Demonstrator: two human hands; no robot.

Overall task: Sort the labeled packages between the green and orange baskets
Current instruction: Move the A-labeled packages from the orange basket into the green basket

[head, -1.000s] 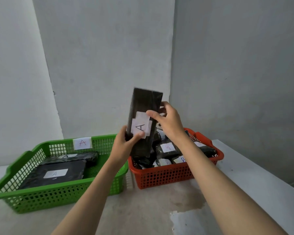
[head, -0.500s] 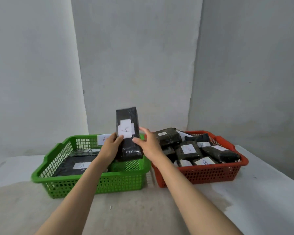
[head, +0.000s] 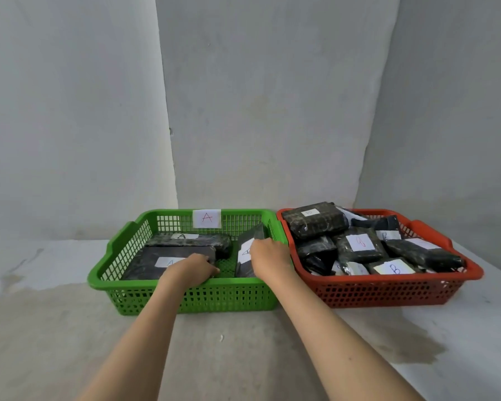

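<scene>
Green basket: my right hand grips package A, tilted against the wall. Left hand curled, contents unclear. Risk: package topples on release.

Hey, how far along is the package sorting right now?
Done: two A-labeled packages lie in the green basket. In hand: the right hand is setting a third A package there; the left hand is beside it. Left: the orange basket holds a pile, visible labels reading B.
</scene>
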